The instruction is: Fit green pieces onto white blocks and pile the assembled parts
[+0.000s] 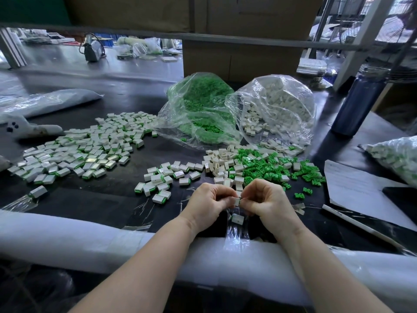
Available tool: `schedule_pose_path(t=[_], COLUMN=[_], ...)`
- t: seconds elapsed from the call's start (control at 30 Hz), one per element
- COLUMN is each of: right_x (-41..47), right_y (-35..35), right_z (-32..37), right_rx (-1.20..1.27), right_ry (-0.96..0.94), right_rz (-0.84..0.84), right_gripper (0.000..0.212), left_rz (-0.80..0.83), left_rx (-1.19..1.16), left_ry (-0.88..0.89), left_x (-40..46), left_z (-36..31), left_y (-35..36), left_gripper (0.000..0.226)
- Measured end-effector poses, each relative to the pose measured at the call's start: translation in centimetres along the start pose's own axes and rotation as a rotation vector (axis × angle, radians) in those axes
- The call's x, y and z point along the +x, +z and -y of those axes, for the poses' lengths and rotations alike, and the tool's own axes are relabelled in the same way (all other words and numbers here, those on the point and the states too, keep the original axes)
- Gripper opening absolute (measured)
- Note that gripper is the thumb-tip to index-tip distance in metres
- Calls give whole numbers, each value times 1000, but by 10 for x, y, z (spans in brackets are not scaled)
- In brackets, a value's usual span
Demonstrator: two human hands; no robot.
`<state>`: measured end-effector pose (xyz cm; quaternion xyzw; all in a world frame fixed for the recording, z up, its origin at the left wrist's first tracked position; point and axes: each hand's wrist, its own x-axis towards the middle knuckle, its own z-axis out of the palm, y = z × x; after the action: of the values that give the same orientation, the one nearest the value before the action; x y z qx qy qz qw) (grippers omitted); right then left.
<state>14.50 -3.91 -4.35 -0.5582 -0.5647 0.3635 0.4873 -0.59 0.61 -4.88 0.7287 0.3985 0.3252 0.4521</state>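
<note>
White block [237,201] sits pinched between the left hand [208,205] and right hand [265,201] above the table's near edge, where a skewed green piece, hidden by fingertips, might jam or drop among the loose parts [266,168].

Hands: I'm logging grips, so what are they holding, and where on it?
Both the left hand and right hand pinch one white block by its opposite ends.
</note>
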Motion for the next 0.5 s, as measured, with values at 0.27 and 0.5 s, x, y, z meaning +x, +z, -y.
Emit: schedule_pose_path(t=[0.27, 0.5], right_x=[0, 3], right_y=[0, 1], right_z=[1, -2], right_rx=[0, 158], right_ry=[-6, 33], right_rz=[19, -53], right_gripper=[24, 11], left_rz=[36, -65], left_rx=[42, -95], left_ry=[10, 30], left_x=[-1, -2], left_z=[-2, -3], left_y=[0, 2], left_gripper=[10, 15])
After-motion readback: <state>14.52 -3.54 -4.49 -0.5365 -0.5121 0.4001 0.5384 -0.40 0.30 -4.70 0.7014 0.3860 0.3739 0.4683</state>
